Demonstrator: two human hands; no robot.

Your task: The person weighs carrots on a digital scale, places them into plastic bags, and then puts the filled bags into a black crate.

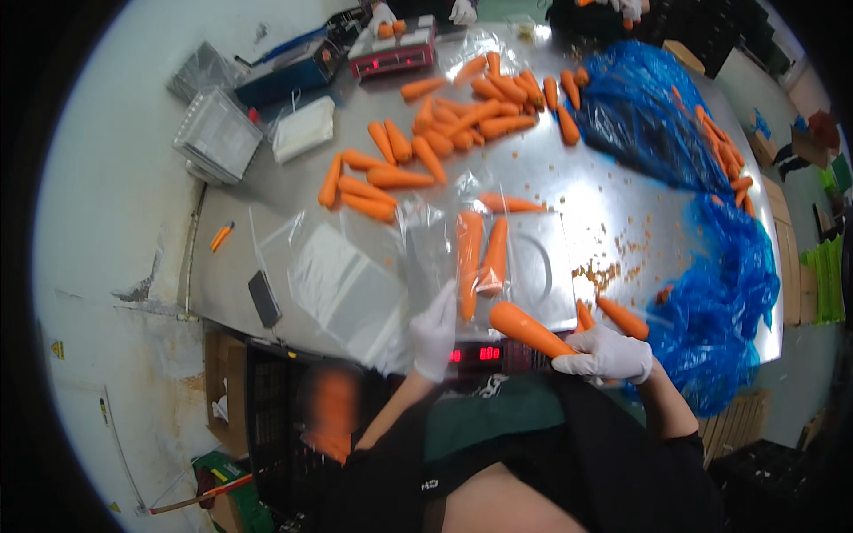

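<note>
My right hand [606, 354], in a white glove, grips a large carrot [530, 329] by one end and holds it up in front of the scale. A clear plastic bag [482, 286] with two carrots inside lies on the steel plate of the scale [546, 258]. At the bag's near left edge is my gloved left hand [434, 336], its fingers closed on the plastic. The scale's red lit display [489, 354] sits between my hands. Beside the left hand lies a stack of flat clear bags [342, 275].
Many loose carrots [462, 124] are heaped beyond the scale. Blue plastic sheeting [640, 107] covers the right side, with carrots in it. A phone [264, 299] lies at left. Across the table stands another scale [391, 55], near another person's gloved hands [462, 11].
</note>
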